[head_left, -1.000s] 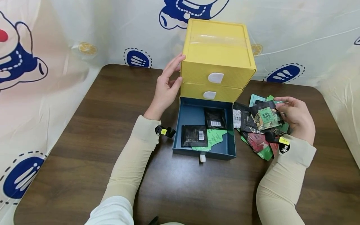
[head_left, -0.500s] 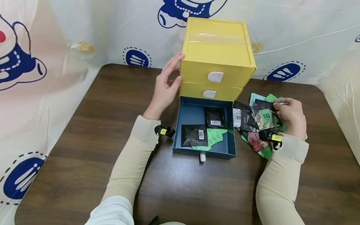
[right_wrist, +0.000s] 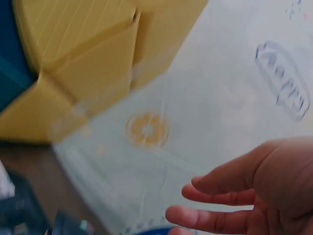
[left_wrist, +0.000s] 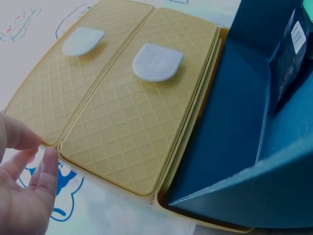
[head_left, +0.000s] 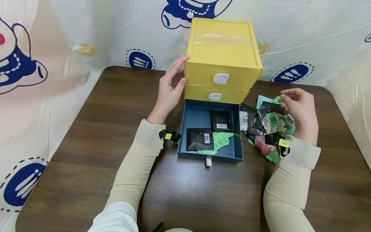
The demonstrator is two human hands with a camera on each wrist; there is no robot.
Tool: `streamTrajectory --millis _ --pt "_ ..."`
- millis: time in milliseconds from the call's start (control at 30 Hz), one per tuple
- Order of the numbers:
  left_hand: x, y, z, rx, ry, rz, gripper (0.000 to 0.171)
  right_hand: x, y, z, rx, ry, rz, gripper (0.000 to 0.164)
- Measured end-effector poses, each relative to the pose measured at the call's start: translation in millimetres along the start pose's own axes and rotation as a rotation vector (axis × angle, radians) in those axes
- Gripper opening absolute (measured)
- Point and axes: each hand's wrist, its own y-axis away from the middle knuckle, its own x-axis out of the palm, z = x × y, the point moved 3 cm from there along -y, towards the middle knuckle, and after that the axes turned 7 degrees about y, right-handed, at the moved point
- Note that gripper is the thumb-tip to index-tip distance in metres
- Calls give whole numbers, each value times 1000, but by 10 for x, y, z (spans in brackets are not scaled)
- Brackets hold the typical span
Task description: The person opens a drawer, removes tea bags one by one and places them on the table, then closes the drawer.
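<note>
A yellow box of stacked drawers (head_left: 223, 45) stands at the back of the table, its lowest blue drawer (head_left: 193, 114) pulled out. My left hand (head_left: 169, 87) rests at the box's left side, fingertips and thumb along the front corner. Inside the drawer lie two black sachets (head_left: 200, 145) with barcodes, over green packaging (head_left: 222, 140). Right of the drawer is a loose pile of sachets, a dark one with a green label (head_left: 273, 119) on top. Over the pile's right end hovers my right hand (head_left: 302, 111); in the right wrist view its loosely bent fingers (right_wrist: 220, 220) hold nothing.
Two shut drawer fronts with white tabs (left_wrist: 157, 62) sit above the pulled-out drawer. A patterned white curtain (head_left: 116, 35) hangs behind the dark wooden table (head_left: 87, 145). Light blue packaging (head_left: 263, 100) shows at the pile's back edge.
My right hand has come away from the sachet with the green label, lifting slightly, and that sachet stays on the pile. My left hand keeps its place on the box.
</note>
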Motion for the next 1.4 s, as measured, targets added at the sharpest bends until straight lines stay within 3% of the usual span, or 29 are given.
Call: streamTrajectory --millis 167,267,433,633,800,933,1133,1267,1400 --pt "-9 3 0 -15 9 -7 45 70 156 416 -199 -84 8 20" --pt "-11 4 2 -13 16 -9 44 193 268 662 -342 -69 40 19" --pt "-13 3 -3 -5 38 -13 42 494 420 980 -526 -10 193 19" --pt "-25 -10 -38 -15 70 -22 42 877 485 1200 -646 34 385 17" --pt "-8 -2 -46 -50 69 -10 49 1138 508 1244 -700 107 529 15" --pt "-15 14 -49 -58 57 -15 51 1365 511 1309 -746 230 666 19" --pt "28 35 -90 -21 19 -72 50 1653 501 1354 -691 458 859 29" --pt "53 40 -97 11 3 -94 49 1810 524 1324 -646 564 924 35" --pt "36 38 -110 9 -13 -89 48 1920 589 1309 -648 669 930 45"
